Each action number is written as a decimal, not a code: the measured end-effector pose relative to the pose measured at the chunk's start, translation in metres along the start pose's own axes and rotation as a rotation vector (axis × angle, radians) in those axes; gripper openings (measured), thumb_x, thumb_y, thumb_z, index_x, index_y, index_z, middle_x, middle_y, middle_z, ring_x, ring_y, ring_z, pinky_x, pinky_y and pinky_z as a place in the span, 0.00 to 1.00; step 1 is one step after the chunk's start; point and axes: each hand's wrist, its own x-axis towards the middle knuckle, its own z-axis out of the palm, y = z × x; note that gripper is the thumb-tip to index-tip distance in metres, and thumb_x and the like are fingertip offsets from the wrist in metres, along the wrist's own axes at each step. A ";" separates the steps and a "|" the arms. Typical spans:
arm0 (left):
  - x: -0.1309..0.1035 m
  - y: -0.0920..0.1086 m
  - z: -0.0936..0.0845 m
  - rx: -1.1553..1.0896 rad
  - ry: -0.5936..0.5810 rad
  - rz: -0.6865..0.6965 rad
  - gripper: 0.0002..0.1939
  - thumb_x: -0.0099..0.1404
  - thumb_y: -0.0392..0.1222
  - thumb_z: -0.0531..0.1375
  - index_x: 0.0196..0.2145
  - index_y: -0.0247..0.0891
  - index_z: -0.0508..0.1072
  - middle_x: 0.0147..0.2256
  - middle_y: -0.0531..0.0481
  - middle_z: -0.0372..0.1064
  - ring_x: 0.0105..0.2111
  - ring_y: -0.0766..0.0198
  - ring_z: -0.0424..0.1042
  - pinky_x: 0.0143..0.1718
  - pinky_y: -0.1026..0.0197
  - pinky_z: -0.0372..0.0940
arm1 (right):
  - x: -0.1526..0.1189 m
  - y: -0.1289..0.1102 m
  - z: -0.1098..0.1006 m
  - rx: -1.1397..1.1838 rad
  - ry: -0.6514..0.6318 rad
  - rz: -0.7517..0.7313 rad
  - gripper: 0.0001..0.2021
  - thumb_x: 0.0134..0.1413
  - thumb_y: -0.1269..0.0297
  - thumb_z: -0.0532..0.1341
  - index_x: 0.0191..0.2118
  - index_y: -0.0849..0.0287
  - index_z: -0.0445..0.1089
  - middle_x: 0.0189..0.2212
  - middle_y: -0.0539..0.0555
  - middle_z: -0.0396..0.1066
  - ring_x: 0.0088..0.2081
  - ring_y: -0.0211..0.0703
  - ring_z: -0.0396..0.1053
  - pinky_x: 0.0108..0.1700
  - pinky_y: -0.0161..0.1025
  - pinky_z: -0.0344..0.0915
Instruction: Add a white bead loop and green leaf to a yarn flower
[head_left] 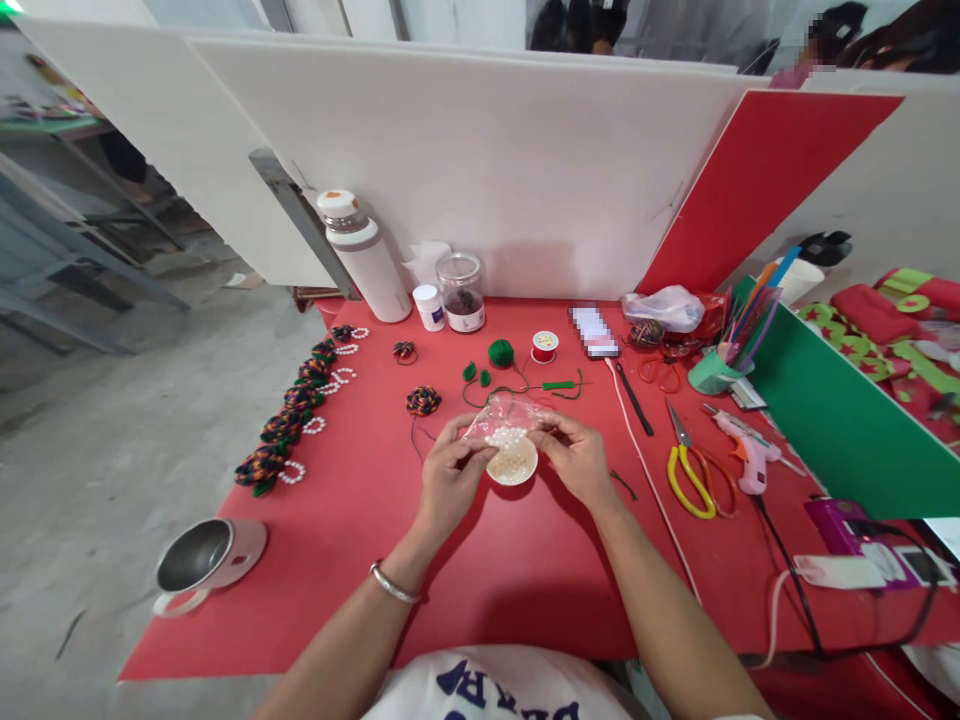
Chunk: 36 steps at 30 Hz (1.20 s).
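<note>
Between my two hands is a clear plastic bag (504,412) with white pearl beads (507,437) gathered at its near edge. My left hand (454,468) pinches the bag's left side, and my right hand (574,455) pinches its right side. Just under the beads sits a small white bowl (513,474) with pale beads in it. Beyond the bag lie a green yarn ball (501,352), a crochet hook with a green handle (557,385) and small green crocheted pieces (469,372). A multicoloured crocheted flower (424,401) rests to the left of them.
Crocheted flowers with bead loops (301,396) line the left edge, above a mug (214,555). A thermos (367,258) and clear jar (461,295) stand at the back. On the right are yellow-handled scissors (688,480), a pink glue gun (752,452), a phone (594,332) and cables.
</note>
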 end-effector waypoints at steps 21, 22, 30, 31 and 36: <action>0.000 -0.001 0.000 0.004 -0.003 0.006 0.05 0.61 0.39 0.65 0.28 0.39 0.81 0.40 0.45 0.75 0.44 0.57 0.75 0.43 0.57 0.71 | -0.001 0.001 0.000 0.019 0.019 0.000 0.06 0.50 0.61 0.68 0.33 0.55 0.79 0.30 0.50 0.78 0.33 0.42 0.73 0.40 0.38 0.71; 0.000 -0.001 0.000 0.008 -0.005 0.003 0.05 0.61 0.39 0.65 0.28 0.39 0.81 0.40 0.45 0.75 0.44 0.57 0.75 0.43 0.57 0.71 | -0.001 0.001 0.000 0.021 0.021 -0.004 0.06 0.50 0.61 0.68 0.33 0.55 0.79 0.30 0.50 0.78 0.33 0.42 0.74 0.40 0.38 0.71; 0.000 0.000 0.000 -0.003 -0.004 -0.005 0.05 0.61 0.39 0.65 0.28 0.40 0.80 0.39 0.45 0.75 0.43 0.56 0.75 0.43 0.56 0.71 | -0.001 0.000 -0.001 0.022 0.026 0.000 0.06 0.50 0.60 0.68 0.35 0.54 0.80 0.30 0.50 0.78 0.33 0.42 0.74 0.40 0.38 0.72; 0.000 0.000 0.001 -0.004 -0.007 -0.005 0.05 0.61 0.40 0.65 0.28 0.40 0.81 0.39 0.45 0.75 0.43 0.56 0.75 0.43 0.56 0.71 | 0.000 0.001 -0.001 0.023 0.028 0.000 0.06 0.50 0.60 0.68 0.35 0.54 0.80 0.30 0.50 0.78 0.33 0.42 0.74 0.41 0.38 0.72; 0.000 0.000 0.000 -0.002 -0.006 -0.002 0.05 0.61 0.40 0.65 0.28 0.40 0.81 0.39 0.45 0.75 0.44 0.56 0.75 0.43 0.57 0.71 | 0.000 0.004 0.000 0.031 0.026 0.008 0.07 0.49 0.60 0.69 0.35 0.54 0.80 0.31 0.50 0.78 0.33 0.42 0.74 0.40 0.38 0.72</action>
